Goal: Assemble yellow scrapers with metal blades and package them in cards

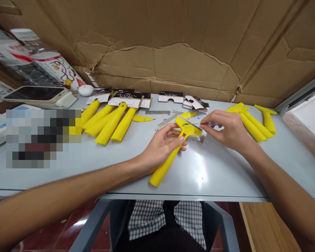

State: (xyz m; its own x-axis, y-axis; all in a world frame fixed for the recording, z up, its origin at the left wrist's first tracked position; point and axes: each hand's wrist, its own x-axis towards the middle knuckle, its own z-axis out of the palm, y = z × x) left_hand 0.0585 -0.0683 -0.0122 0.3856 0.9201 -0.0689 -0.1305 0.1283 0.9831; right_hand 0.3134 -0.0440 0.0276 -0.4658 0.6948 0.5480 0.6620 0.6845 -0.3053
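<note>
Screwdriver (212, 124), slim, with a thin metal shaft and a translucent handle, is pinched by our right hand (228, 131) between thumb and fingers. Our left hand (159, 148) is clamped around the neck of a yellow plastic scraper (172, 155) with a T-shaped head and a tubular handle, which slants toward us over the glossy pale grey table (225, 175). The tip lies at a small round metal screw (183, 124) in the head; whether it is seated we cannot tell.

If we pushed at a slant, the tip could skid off, scoring the plastic or catching our left fingers, which sit close by. Pressure on one end of the head might also twist the handle in our palm. Loose small silver screws (194, 140) lie near the head; a brush of our fingers could roll them away. Flat silver metal strips (157, 112) lie beyond; if their edges are sharp, a stray knuckle could be cut.
</note>
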